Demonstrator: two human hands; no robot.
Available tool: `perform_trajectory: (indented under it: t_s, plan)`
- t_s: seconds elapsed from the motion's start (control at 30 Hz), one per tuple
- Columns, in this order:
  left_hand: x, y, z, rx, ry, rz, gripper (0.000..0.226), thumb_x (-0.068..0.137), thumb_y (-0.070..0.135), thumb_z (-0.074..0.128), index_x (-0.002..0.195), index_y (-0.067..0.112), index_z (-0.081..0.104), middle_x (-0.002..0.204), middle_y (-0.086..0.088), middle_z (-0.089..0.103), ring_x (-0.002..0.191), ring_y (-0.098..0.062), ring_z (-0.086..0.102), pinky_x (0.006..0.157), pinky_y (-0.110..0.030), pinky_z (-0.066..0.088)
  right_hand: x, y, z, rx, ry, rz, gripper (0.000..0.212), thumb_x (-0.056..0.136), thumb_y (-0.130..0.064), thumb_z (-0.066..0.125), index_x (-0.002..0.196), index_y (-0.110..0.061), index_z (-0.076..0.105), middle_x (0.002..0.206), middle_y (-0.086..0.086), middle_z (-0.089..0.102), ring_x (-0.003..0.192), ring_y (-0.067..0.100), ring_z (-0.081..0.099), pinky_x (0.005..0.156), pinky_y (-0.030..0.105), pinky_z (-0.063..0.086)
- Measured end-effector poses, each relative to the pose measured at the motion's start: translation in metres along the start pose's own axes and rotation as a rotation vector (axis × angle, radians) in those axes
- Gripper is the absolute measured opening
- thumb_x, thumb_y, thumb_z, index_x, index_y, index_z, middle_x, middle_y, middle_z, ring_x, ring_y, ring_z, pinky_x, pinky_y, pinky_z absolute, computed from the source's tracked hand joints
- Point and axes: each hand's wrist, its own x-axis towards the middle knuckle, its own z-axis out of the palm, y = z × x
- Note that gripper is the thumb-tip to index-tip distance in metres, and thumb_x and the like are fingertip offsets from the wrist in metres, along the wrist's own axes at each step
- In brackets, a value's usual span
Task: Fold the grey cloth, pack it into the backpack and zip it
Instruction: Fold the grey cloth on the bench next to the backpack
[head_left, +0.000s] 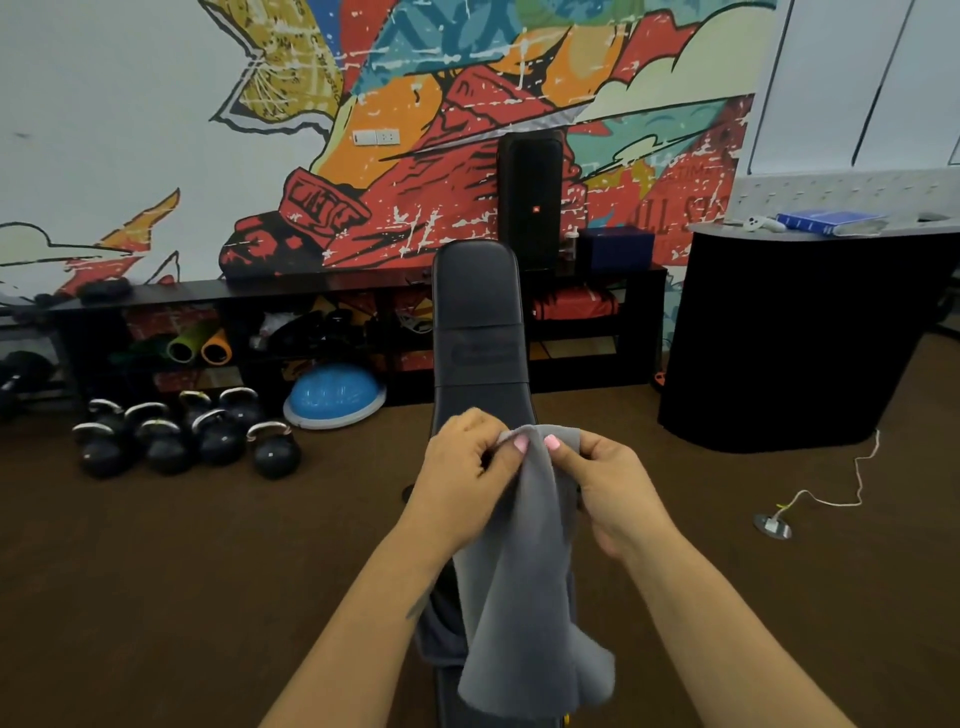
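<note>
The grey cloth (519, 582) hangs in front of me over a dark padded bench (475, 322). My left hand (462, 478) and my right hand (605, 488) pinch its top edge close together, thumbs almost touching. The cloth drapes down in loose folds to the bottom of the view. Beneath the cloth, on the bench, lies something dark blue-grey (441, 629); I cannot tell whether it is the backpack.
Several black kettlebells (187, 436) and a blue balance dome (335, 397) sit on the brown floor at left. A low black shelf (260, 291) runs along the mural wall, with a tall speaker (530, 202). A black counter (800, 332) stands right; a cable (831, 493) trails on the floor.
</note>
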Motion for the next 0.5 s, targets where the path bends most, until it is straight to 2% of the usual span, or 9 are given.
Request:
perform_trajectory:
  t_s: [0.07, 0.1, 0.2, 0.27, 0.5]
  plan:
    - [0.000, 0.004, -0.001, -0.105, -0.027, -0.101, 0.025, 0.092, 0.029, 0.051, 0.076, 0.010, 0.054, 0.068, 0.004, 0.050, 0.061, -0.004, 0.044, 0.058, -0.016, 0.040, -0.002, -0.002, 0.001, -0.099, 0.047, -0.063, 0.010, 0.087, -0.022, 0.063, 0.092, -0.026, 0.071, 0.094, -0.001, 0.073, 0.094, 0.013, 0.066, 0.072, 0.024, 0.054]
    - [0.000, 0.006, -0.002, -0.136, -0.044, -0.137, 0.021, 0.092, 0.028, 0.052, 0.078, 0.012, 0.053, 0.067, 0.004, 0.051, 0.059, -0.002, 0.044, 0.055, -0.014, 0.040, -0.003, -0.003, 0.003, -0.125, 0.066, -0.093, 0.009, 0.087, -0.021, 0.064, 0.089, -0.028, 0.070, 0.091, -0.003, 0.072, 0.091, 0.011, 0.066, 0.070, 0.022, 0.054]
    - [0.000, 0.008, -0.002, -0.183, -0.076, -0.172, 0.007, 0.090, 0.029, 0.057, 0.090, 0.022, 0.056, 0.080, 0.010, 0.060, 0.074, -0.001, 0.056, 0.060, -0.004, 0.044, -0.005, -0.006, 0.006, -0.125, 0.057, -0.132, 0.012, 0.088, -0.019, 0.062, 0.086, -0.028, 0.070, 0.086, -0.004, 0.073, 0.087, 0.009, 0.068, 0.067, 0.020, 0.054]
    - [0.000, 0.007, -0.001, -0.219, -0.045, -0.183, 0.012, 0.088, 0.032, 0.059, 0.094, 0.023, 0.059, 0.086, 0.009, 0.063, 0.082, -0.003, 0.059, 0.064, -0.003, 0.045, -0.006, -0.008, 0.007, -0.150, 0.038, -0.128, 0.013, 0.090, -0.019, 0.059, 0.089, -0.028, 0.069, 0.089, -0.003, 0.073, 0.089, 0.009, 0.067, 0.067, 0.018, 0.053]
    - [-0.001, 0.007, -0.002, -0.186, -0.032, -0.176, 0.017, 0.086, 0.039, 0.059, 0.090, 0.024, 0.067, 0.077, 0.012, 0.064, 0.073, -0.003, 0.059, 0.059, -0.004, 0.043, -0.007, -0.011, 0.011, -0.219, -0.008, -0.132, 0.023, 0.094, -0.016, 0.051, 0.108, -0.020, 0.070, 0.102, -0.002, 0.071, 0.098, 0.005, 0.061, 0.075, 0.016, 0.050]
